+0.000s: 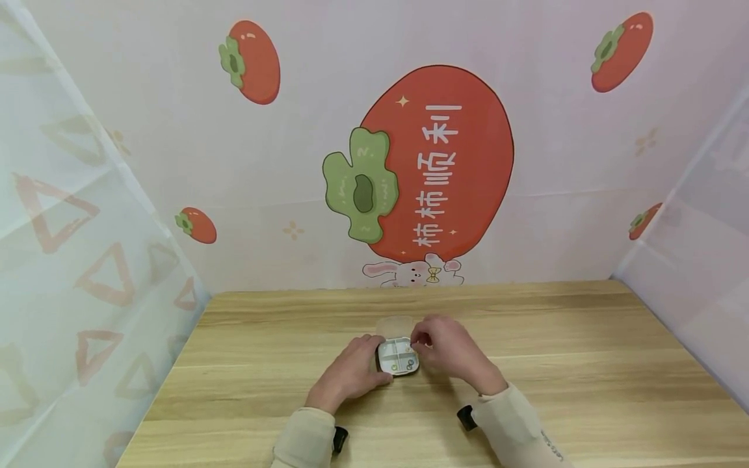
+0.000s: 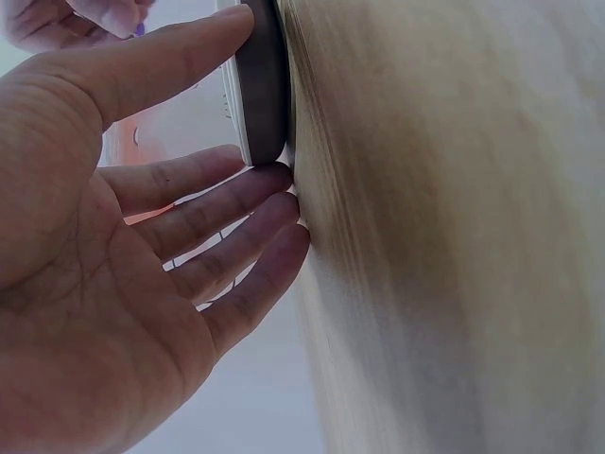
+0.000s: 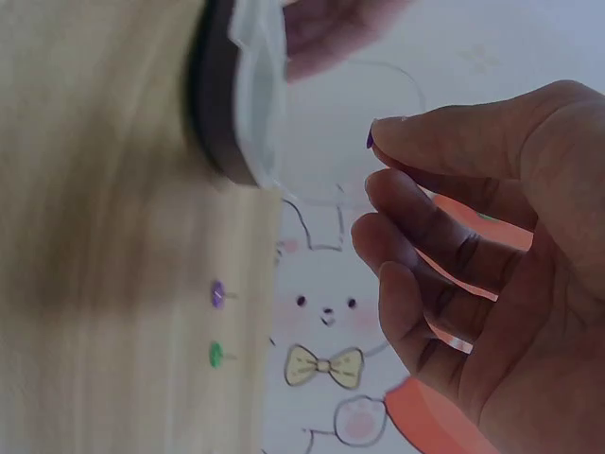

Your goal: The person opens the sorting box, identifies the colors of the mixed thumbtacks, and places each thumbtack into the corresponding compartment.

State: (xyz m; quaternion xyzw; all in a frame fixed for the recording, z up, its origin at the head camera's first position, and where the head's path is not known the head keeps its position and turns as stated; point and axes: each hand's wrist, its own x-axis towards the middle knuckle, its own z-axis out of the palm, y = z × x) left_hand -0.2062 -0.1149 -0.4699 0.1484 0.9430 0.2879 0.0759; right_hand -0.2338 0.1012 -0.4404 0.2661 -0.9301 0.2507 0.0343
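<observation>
A small white four-compartment box [image 1: 387, 350] with a dark base lies on the table, its clear lid [image 1: 394, 325] folded back at the far side. Tiny ring-like pieces lie in some compartments. My left hand [image 1: 353, 370] grips the box at its left side, thumb on the near edge and index fingertip at the far edge, as the left wrist view shows. Over the box's right side, my right hand [image 1: 449, 348] pinches a tiny purple stud [image 3: 370, 139] between thumb and index finger. Most of that stud is hidden by the fingertips.
Beyond the box, a purple stud [image 3: 218, 294] and a green stud [image 3: 216, 355] with thin pins lie on the wooden table [image 1: 246, 390]. A printed cloth backdrop [image 1: 562, 214] rises along the table's back edge, with cloth walls on both sides.
</observation>
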